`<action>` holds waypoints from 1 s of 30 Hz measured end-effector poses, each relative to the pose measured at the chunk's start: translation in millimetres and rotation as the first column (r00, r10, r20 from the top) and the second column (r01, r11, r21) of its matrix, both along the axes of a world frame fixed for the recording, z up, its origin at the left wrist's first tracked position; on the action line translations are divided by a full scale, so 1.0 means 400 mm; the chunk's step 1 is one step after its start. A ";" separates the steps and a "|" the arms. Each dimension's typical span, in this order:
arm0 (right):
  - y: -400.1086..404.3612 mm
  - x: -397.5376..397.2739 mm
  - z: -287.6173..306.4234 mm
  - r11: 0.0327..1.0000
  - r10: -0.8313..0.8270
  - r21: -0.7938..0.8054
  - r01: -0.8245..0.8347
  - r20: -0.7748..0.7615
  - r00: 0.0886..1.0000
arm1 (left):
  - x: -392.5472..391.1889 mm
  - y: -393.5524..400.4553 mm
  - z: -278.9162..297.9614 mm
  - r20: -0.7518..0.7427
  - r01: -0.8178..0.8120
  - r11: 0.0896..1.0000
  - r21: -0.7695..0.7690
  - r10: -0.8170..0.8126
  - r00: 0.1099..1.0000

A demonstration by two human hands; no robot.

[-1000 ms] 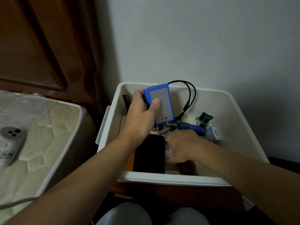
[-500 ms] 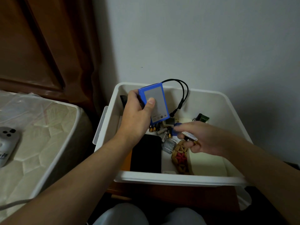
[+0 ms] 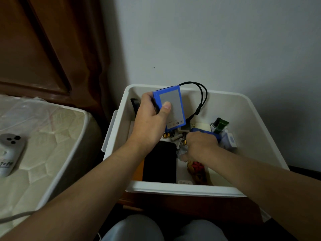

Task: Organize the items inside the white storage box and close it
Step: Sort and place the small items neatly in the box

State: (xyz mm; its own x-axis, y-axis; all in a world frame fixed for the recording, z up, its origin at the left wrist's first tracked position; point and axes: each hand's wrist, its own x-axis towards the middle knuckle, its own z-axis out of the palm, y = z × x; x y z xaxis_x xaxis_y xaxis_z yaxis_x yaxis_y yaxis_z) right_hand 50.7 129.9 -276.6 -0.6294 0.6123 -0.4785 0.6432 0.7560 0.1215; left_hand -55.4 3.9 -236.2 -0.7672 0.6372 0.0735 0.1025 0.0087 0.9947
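White storage box [image 3: 257, 119] stands open against the wall, beside the bed; no lid is seen. Left hand [image 3: 151, 122] is raised over the box's back left part, fingers and thumb wrapped round a blue-framed flat device [image 3: 172, 108], from which a looped black cable [image 3: 201, 100] trails down.

Right hand [image 3: 199, 145] is lowered among the small clutter mid-box, fingers curled downward; what, if anything, is gripped cannot be told, as the fingertips are hidden.

Loose batteries [image 3: 175, 136] lie just left of it, a black flat slab [image 3: 159, 162] along the near left.

Judged step: small items are being gathered to free floor space.

To be done well:
- Batteries are best collected together, not scattered.
- The cable should be coiled before the device is laid down, so the lid can seat.
- Flat items are best stacked against the slab.
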 end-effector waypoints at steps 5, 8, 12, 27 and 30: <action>0.006 -0.002 -0.022 0.999 -0.036 -0.024 0.036 0.009 0.999 | 0.000 0.002 -0.001 0.008 0.000 1.000 0.014 0.000 1.000; 0.014 -0.004 -0.022 0.998 -0.042 -0.049 0.044 0.042 0.998 | -0.002 0.002 -0.003 0.021 0.005 1.000 0.019 -0.005 1.000; 0.010 -0.004 -0.026 0.998 -0.043 -0.049 0.047 0.074 0.996 | -0.003 0.002 -0.004 0.021 0.005 1.000 0.012 -0.006 1.000; 0.000 -0.013 -0.021 0.987 -0.101 -0.119 0.108 0.065 0.993 | 0.000 0.002 -0.003 0.032 0.010 1.000 0.011 -0.010 0.999; -0.008 -0.017 -0.022 0.993 -0.070 -0.087 0.074 0.055 0.996 | 0.002 0.000 0.001 0.023 0.018 1.000 0.011 -0.018 1.000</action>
